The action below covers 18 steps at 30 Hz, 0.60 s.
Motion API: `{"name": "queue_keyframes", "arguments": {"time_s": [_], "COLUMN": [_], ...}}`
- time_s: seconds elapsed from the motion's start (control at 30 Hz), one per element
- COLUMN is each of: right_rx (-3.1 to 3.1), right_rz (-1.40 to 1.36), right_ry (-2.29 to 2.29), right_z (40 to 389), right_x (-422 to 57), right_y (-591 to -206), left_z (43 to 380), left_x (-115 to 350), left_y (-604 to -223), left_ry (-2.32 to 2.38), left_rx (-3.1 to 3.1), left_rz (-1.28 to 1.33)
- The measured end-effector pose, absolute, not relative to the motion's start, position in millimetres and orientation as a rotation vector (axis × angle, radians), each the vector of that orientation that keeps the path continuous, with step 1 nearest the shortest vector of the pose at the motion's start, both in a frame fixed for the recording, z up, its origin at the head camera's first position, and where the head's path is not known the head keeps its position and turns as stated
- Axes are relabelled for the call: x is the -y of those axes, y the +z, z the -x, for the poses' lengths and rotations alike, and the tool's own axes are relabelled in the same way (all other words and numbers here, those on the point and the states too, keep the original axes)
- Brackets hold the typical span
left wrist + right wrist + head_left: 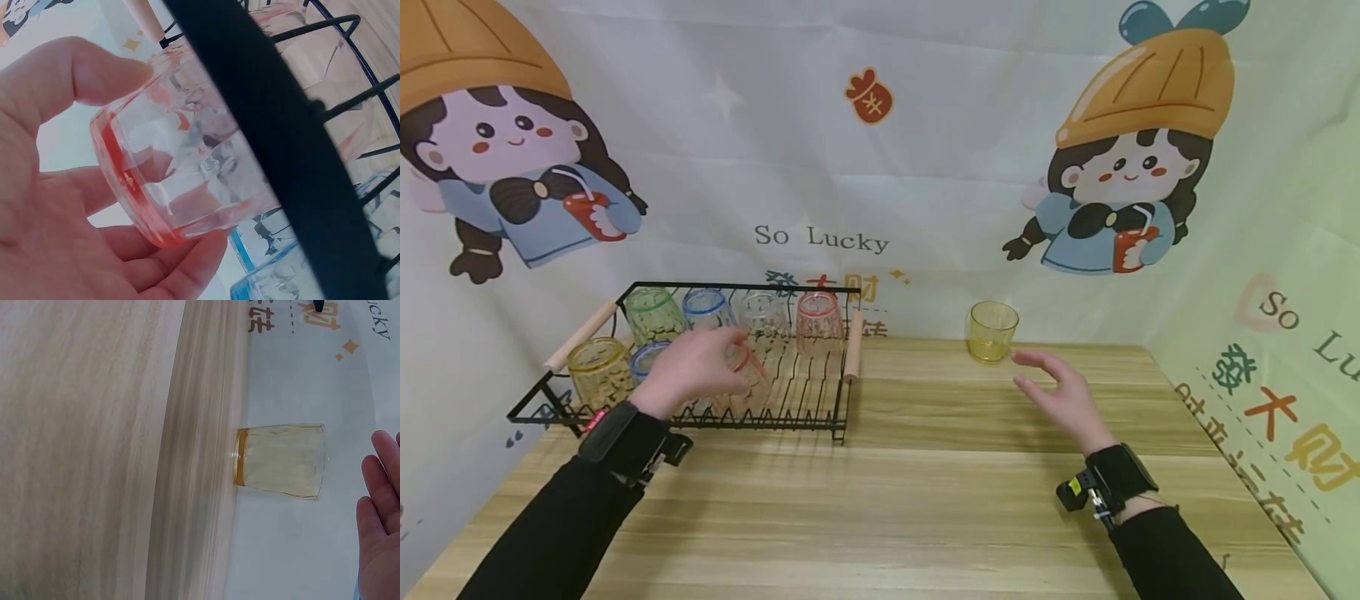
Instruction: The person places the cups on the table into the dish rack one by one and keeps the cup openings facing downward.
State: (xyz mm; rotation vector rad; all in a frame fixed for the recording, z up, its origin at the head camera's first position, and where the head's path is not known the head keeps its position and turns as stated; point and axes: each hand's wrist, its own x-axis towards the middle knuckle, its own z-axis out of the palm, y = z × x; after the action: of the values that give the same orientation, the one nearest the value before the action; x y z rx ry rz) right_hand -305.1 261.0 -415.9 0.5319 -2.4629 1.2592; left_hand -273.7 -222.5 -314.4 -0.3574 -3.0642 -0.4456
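My left hand (pixel 696 371) is at the front of a black wire rack (pixel 775 423), gripping a clear glass with a red base (pixel 134 181). In the left wrist view, thumb and fingers lie on opposite sides of that base end, while a dark rack bar crosses in front of the glass. The glass is upside down within the rack. On the right, a yellow glass (pixel 992 333) stands upright on the table by the back wall. My right hand (pixel 1063 400) is just to its front right, fingers apart from it and holding nothing.
Upside-down glasses fill much of the rack: green (pixel 655 312), blue (pixel 706 308), clear (pixel 763 317) and red (pixel 820 321) at the back. A yellow one (pixel 598 371) and a partly hidden blue one (pixel 647 360) stand in front. Printed cloth (pixel 940 200) walls the wooden table (pixel 910 500).
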Motion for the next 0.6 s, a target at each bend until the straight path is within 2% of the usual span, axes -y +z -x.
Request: {"name": "queue_keyframes", "arguments": {"time_s": [0.6], "right_rx": [2.464], "right_rz": [-0.514], "right_ry": [1.194], "right_z": [312.5], "right_x": [-258.0], "right_y": [-409.3], "left_z": [275.6], "left_x": [225.7], "left_y": [-318.2], "left_ry": [-0.275], "left_rx": [3.089], "left_rz": [0.332]}}
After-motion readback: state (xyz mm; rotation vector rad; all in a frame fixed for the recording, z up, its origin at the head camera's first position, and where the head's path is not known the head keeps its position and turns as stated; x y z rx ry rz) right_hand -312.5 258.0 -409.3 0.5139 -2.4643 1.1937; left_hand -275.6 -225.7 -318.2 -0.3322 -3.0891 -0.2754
